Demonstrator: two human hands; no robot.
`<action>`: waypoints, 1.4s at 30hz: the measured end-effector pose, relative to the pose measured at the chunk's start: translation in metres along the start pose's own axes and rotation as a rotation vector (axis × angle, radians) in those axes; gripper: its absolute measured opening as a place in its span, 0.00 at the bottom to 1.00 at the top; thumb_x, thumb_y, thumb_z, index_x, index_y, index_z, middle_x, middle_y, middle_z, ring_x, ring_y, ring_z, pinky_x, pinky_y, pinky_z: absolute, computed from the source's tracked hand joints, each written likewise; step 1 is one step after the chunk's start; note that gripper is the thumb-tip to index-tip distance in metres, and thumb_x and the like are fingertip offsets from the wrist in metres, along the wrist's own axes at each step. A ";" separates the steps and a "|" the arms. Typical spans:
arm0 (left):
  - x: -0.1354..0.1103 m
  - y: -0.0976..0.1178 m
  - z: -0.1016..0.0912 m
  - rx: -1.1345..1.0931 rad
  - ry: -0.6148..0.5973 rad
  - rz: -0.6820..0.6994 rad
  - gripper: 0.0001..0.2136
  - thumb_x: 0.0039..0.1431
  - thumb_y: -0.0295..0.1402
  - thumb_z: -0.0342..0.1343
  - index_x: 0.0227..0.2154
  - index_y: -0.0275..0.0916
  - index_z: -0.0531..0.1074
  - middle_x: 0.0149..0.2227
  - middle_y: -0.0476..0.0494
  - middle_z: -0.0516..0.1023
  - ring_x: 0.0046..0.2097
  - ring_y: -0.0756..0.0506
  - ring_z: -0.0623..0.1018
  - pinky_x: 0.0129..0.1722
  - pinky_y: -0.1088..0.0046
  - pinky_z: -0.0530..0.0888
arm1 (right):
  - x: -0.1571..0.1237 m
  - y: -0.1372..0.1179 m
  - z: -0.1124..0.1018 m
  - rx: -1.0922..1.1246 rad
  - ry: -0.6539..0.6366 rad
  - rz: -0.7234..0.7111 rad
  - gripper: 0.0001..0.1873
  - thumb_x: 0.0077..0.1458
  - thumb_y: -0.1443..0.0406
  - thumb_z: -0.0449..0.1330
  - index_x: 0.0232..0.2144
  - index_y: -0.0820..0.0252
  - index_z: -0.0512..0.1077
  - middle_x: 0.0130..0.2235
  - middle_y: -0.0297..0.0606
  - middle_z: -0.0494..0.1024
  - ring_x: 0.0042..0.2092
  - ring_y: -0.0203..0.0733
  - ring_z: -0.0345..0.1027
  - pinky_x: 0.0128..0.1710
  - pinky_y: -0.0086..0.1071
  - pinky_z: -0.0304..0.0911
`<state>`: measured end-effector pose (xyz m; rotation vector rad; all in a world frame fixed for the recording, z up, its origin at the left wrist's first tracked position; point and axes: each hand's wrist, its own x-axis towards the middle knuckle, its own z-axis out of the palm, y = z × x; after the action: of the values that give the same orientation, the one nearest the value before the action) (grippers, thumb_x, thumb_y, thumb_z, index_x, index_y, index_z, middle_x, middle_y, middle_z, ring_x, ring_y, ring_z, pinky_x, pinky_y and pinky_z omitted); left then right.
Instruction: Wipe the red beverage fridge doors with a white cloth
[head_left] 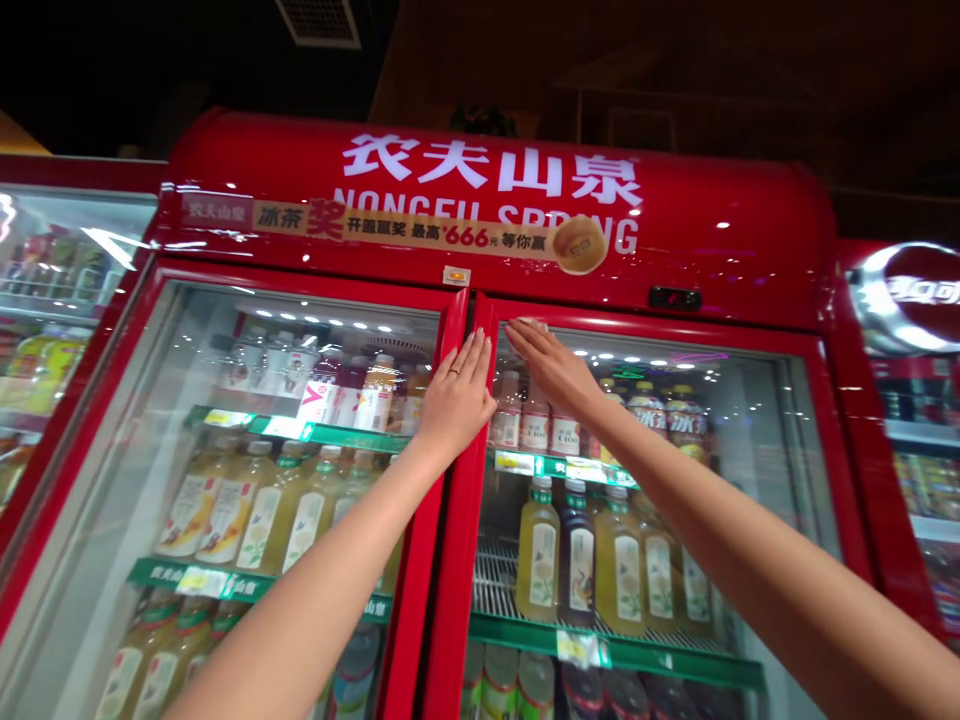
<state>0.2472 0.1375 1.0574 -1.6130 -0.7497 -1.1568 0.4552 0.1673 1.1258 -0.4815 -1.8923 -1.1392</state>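
Observation:
Both my arms reach up to a red drinks fridge with two glass doors. My left hand [457, 392] lies with straight fingers against the inner red frame of the left door [411, 620], near its top; a ring shows on one finger. At the upper inner corner of the right door [454, 560], my right hand [556, 366] is stretched out, fingertips at the red frame and palm side toward the glass. Neither hand holds anything. Behind the glass, bottled drinks [540, 550] stand upright on shelves with green edge strips [615, 650]. Both doors look closed.
Above the doors is a red lit sign panel [480, 170] with a promotional strip [442, 232] and a small display [675, 298]. Other drink fridges stand close on the left [82, 180] and right [855, 420]. A ceiling vent [319, 20] is overhead.

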 end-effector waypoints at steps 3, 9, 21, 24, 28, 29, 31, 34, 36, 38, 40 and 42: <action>0.005 0.015 0.008 0.012 0.025 -0.083 0.42 0.64 0.23 0.49 0.79 0.29 0.38 0.79 0.27 0.50 0.80 0.35 0.53 0.79 0.49 0.58 | 0.001 0.008 0.002 -0.022 0.079 0.088 0.34 0.70 0.73 0.47 0.74 0.56 0.62 0.75 0.44 0.65 0.77 0.54 0.53 0.76 0.56 0.57; 0.013 0.030 0.014 0.095 -0.003 -0.141 0.34 0.70 0.21 0.39 0.77 0.22 0.43 0.79 0.27 0.47 0.81 0.37 0.46 0.80 0.51 0.51 | 0.032 -0.001 0.023 0.061 0.141 0.037 0.33 0.70 0.72 0.48 0.72 0.51 0.65 0.72 0.40 0.70 0.76 0.53 0.57 0.76 0.58 0.58; 0.004 0.029 0.020 0.049 0.084 -0.159 0.40 0.68 0.16 0.39 0.79 0.31 0.31 0.79 0.31 0.47 0.80 0.37 0.49 0.79 0.51 0.59 | 0.037 0.024 0.011 0.045 0.463 0.097 0.24 0.65 0.72 0.56 0.56 0.49 0.81 0.54 0.45 0.82 0.55 0.51 0.79 0.57 0.48 0.77; 0.004 0.029 0.017 0.048 0.060 -0.161 0.38 0.68 0.17 0.40 0.79 0.29 0.37 0.79 0.31 0.48 0.80 0.37 0.49 0.79 0.52 0.58 | 0.048 0.012 0.019 0.070 0.470 0.094 0.25 0.62 0.74 0.56 0.56 0.51 0.81 0.54 0.44 0.84 0.55 0.51 0.79 0.58 0.49 0.76; 0.004 0.029 0.016 0.035 0.031 -0.158 0.36 0.68 0.17 0.40 0.78 0.25 0.42 0.80 0.29 0.46 0.80 0.37 0.48 0.79 0.54 0.56 | 0.030 0.004 0.016 0.075 0.391 0.009 0.22 0.63 0.74 0.56 0.50 0.50 0.83 0.55 0.41 0.85 0.58 0.49 0.78 0.60 0.49 0.75; 0.004 0.029 0.016 0.028 0.032 -0.156 0.36 0.68 0.17 0.40 0.78 0.26 0.42 0.79 0.29 0.46 0.80 0.37 0.48 0.79 0.53 0.56 | 0.024 0.005 0.014 0.068 0.380 0.004 0.22 0.64 0.74 0.56 0.51 0.49 0.83 0.55 0.39 0.85 0.58 0.49 0.78 0.60 0.49 0.76; 0.004 0.028 0.016 0.017 0.039 -0.153 0.36 0.68 0.17 0.39 0.78 0.27 0.41 0.79 0.29 0.46 0.80 0.37 0.48 0.79 0.51 0.56 | 0.016 0.007 0.011 0.046 0.393 0.023 0.23 0.65 0.74 0.55 0.51 0.48 0.83 0.56 0.38 0.85 0.59 0.49 0.78 0.61 0.49 0.76; 0.005 0.028 0.016 0.014 0.042 -0.150 0.36 0.69 0.17 0.39 0.78 0.26 0.41 0.79 0.28 0.46 0.80 0.36 0.48 0.79 0.51 0.55 | 0.020 0.008 0.014 0.030 0.460 0.097 0.25 0.63 0.76 0.55 0.51 0.50 0.83 0.56 0.39 0.85 0.60 0.50 0.78 0.62 0.50 0.76; 0.005 0.028 0.016 0.013 0.043 -0.150 0.36 0.69 0.17 0.39 0.78 0.27 0.41 0.79 0.28 0.46 0.80 0.36 0.48 0.80 0.51 0.55 | 0.027 0.004 0.019 0.052 0.484 0.133 0.26 0.62 0.77 0.54 0.53 0.50 0.83 0.57 0.39 0.85 0.60 0.49 0.78 0.63 0.49 0.75; 0.005 0.029 0.015 0.007 0.044 -0.154 0.36 0.69 0.17 0.39 0.79 0.28 0.40 0.79 0.29 0.46 0.80 0.37 0.48 0.79 0.51 0.55 | 0.031 -0.001 0.023 0.079 0.448 0.132 0.27 0.62 0.77 0.54 0.54 0.49 0.82 0.59 0.37 0.84 0.61 0.48 0.77 0.64 0.47 0.74; 0.004 0.029 0.014 0.004 0.040 -0.163 0.36 0.68 0.17 0.39 0.78 0.28 0.41 0.79 0.29 0.46 0.80 0.37 0.48 0.79 0.51 0.55 | 0.027 -0.005 0.022 0.087 0.380 0.099 0.28 0.63 0.77 0.54 0.55 0.48 0.82 0.60 0.36 0.83 0.63 0.47 0.76 0.66 0.47 0.73; 0.003 0.031 0.013 0.002 0.031 -0.165 0.36 0.68 0.16 0.38 0.78 0.27 0.42 0.79 0.28 0.46 0.80 0.37 0.48 0.79 0.51 0.55 | 0.016 -0.005 0.016 0.068 0.327 0.063 0.27 0.64 0.77 0.54 0.56 0.49 0.81 0.60 0.37 0.83 0.64 0.47 0.75 0.67 0.47 0.72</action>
<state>0.2794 0.1389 1.0487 -1.5508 -0.8761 -1.2957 0.4354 0.1773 1.1323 -0.2941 -1.6147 -1.0385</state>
